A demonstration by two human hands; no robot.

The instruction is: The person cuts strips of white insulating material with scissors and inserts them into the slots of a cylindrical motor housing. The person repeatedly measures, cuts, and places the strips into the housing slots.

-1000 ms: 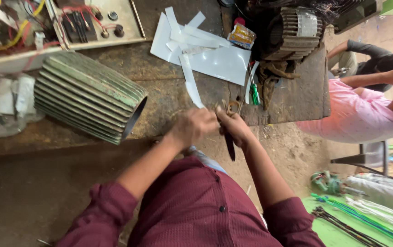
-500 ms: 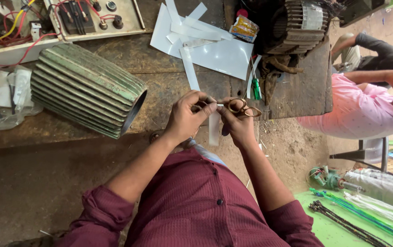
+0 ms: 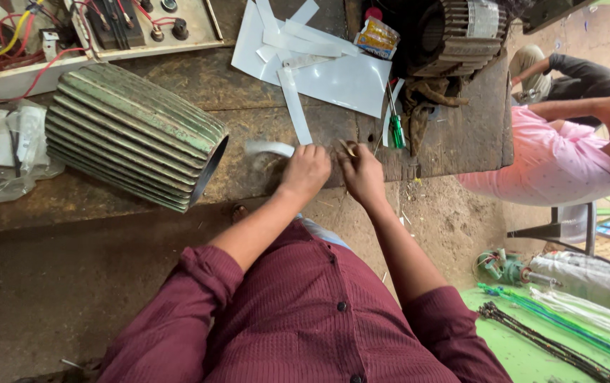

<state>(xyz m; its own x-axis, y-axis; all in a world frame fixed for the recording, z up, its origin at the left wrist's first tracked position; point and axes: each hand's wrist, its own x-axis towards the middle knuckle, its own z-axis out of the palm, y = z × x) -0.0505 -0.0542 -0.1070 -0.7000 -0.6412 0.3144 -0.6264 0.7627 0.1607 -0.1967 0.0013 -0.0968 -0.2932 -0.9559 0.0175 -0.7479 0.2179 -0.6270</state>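
Your left hand (image 3: 306,169) is closed on a curled white strip (image 3: 268,148), which bends out to the left of the fingers, just above the wooden workbench (image 3: 461,135). Your right hand (image 3: 361,170) sits just beside the left, fingers drawn together over a small tan object at the fingertips; you cannot tell what that object is. Both hands are at the bench's near edge.

To the left of the strip lies the green ribbed motor housing (image 3: 134,135), on its side with its open end toward your hands. The inside of the housing is in shadow, so its contents cannot be told. Beyond your hands lies a pile of white sheet offcuts (image 3: 333,74), with one long strip reaching down toward the hands. A green-handled screwdriver (image 3: 396,128) lies just right of the pile.

At the far left, a clear plastic bag (image 3: 7,152) holds white pieces. Behind it, an open control box (image 3: 106,32) contains red and yellow wires and round knobs. A second, dark motor (image 3: 454,35) stands at the far right of the bench. A person in a pink shirt (image 3: 553,167) sits beyond the bench.
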